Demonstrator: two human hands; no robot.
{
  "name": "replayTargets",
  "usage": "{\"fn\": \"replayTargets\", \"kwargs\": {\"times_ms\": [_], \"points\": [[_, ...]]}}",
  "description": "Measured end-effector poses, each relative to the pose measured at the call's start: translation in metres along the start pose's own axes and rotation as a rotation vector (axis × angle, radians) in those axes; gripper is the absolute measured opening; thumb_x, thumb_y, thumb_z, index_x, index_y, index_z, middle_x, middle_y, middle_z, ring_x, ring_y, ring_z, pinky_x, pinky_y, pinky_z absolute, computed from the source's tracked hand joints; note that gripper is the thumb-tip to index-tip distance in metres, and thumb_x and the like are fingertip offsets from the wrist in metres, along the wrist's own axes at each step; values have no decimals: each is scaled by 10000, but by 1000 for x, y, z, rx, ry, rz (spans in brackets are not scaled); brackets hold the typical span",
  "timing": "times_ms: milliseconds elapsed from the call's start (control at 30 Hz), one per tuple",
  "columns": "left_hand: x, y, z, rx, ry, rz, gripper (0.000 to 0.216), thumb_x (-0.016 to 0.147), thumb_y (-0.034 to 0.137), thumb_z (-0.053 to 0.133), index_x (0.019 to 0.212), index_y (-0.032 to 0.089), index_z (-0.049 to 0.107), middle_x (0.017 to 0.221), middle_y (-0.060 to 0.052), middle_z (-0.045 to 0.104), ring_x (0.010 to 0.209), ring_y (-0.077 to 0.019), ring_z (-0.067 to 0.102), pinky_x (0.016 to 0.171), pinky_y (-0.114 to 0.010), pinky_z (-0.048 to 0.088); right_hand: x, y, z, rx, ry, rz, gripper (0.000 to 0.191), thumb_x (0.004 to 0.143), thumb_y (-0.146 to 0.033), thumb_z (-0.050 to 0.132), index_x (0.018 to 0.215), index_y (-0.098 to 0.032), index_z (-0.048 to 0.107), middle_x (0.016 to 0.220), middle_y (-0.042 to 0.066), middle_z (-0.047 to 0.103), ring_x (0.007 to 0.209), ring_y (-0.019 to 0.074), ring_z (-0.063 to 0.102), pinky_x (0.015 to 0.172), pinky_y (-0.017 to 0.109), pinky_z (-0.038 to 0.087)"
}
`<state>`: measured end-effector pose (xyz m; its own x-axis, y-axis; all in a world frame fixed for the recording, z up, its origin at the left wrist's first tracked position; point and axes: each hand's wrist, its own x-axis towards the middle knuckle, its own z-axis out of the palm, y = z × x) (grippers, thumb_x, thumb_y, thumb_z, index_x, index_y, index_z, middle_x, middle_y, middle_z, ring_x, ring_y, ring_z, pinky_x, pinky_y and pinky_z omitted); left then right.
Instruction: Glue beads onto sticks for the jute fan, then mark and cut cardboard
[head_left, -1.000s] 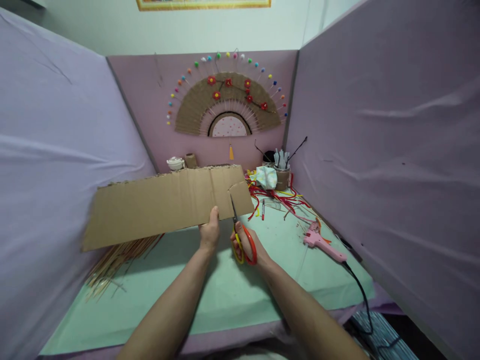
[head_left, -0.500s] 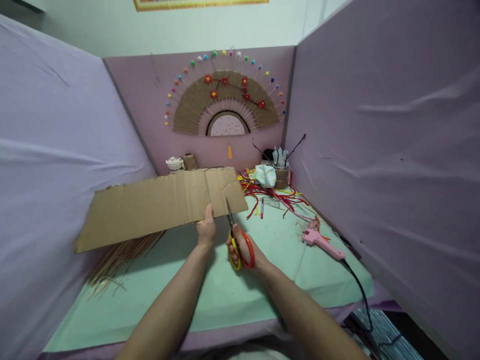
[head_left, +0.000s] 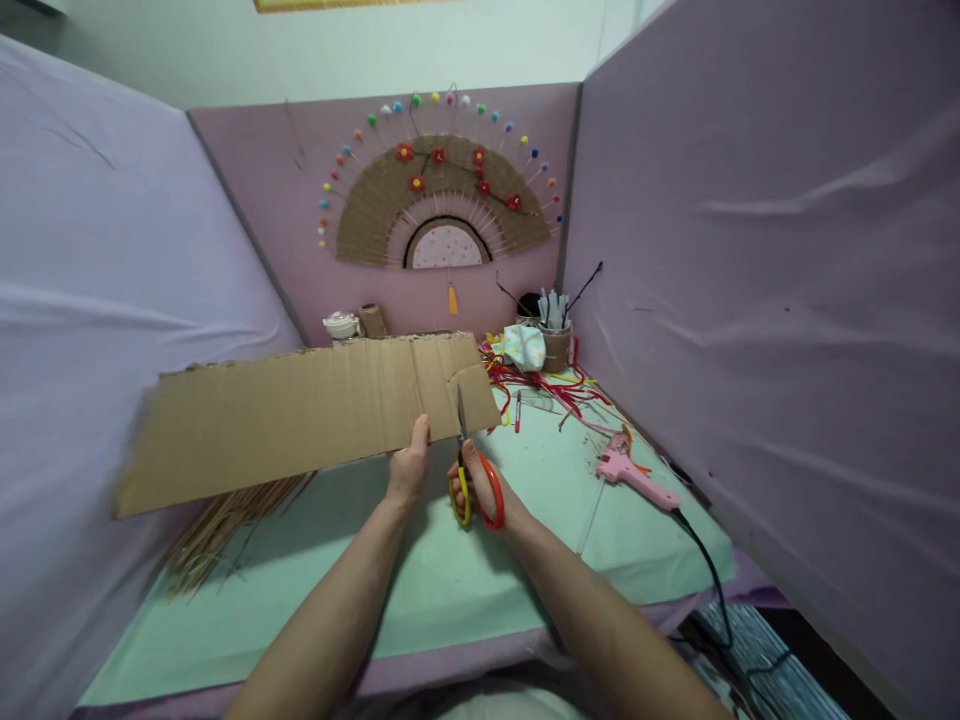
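Observation:
A long brown sheet of cardboard [head_left: 300, 410] is held up over the table, tilted down to the left. My left hand [head_left: 409, 465] grips its lower edge, thumb on top and the fingers hidden underneath. In my right hand [head_left: 480, 480] is a pair of scissors [head_left: 462, 425] with one red and one yellow handle loop. The scissors' blades lie at the cardboard's lower edge, to the right of my left thumb, with one blade over its face. A short curved line marks the cardboard near its right end.
Thin sticks [head_left: 225, 530] lie partly under the cardboard. A pink glue gun [head_left: 634, 475] with a black cord rests on the right. Red pipe cleaners [head_left: 551, 385] and a brown pot [head_left: 556, 350] stand behind. A decorated cardboard fan [head_left: 442, 200] hangs on the back panel.
The view has shifted slightly. The cardboard's left end has swung a little left and down. The scissors stay at the lower edge, their handle loops now somewhat closer together.

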<state>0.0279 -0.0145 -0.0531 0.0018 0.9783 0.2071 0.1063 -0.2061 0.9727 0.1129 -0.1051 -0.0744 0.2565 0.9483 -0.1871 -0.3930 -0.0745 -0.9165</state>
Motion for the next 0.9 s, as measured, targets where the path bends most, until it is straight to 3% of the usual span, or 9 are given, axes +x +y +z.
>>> {"fn": "replayTargets", "kwargs": {"times_ms": [167,433,600,667,733,900], "points": [[0,0,-2,-12,-20,-18,320,778,469,606,717,167,695,841,-94,732,871,-245,677,891,-373,507,0,0,-1,-6,-4,-28,734,642,-894,463,738,-169,527,559,-34,496,423,69,453,428,207,372],[-6,8,-1,-18,-13,-67,294,760,441,638,689,162,700,812,-102,723,927,-256,672,941,-384,486,-2,-2,-2,-59,1,-34,727,665,-890,438,720,-170,525,542,-32,491,402,73,457,412,211,359],[0,6,-3,-145,-16,-144,384,758,472,631,846,113,736,862,-102,733,914,-240,678,869,-358,514,-1,0,-5,2,-107,-11,763,617,-903,474,756,-157,560,613,-18,521,457,67,469,448,201,372],[0,5,-3,-129,-16,-153,376,756,468,645,822,110,737,870,-112,736,920,-248,679,885,-368,508,0,2,-5,56,-150,15,791,596,-923,452,769,-159,562,620,-18,521,466,73,471,455,207,379],[-1,6,-3,-92,1,-109,345,754,451,660,802,117,733,885,-118,739,935,-255,678,922,-380,495,1,3,-6,106,-171,38,797,617,-927,417,784,-161,561,609,-21,517,455,78,468,453,214,375],[-2,2,3,-89,78,192,279,774,348,660,975,159,701,1099,-110,715,1070,-226,645,1015,-339,450,0,-2,-4,142,-149,151,738,754,-866,333,765,-160,551,576,-17,502,433,92,466,451,226,375]]}}
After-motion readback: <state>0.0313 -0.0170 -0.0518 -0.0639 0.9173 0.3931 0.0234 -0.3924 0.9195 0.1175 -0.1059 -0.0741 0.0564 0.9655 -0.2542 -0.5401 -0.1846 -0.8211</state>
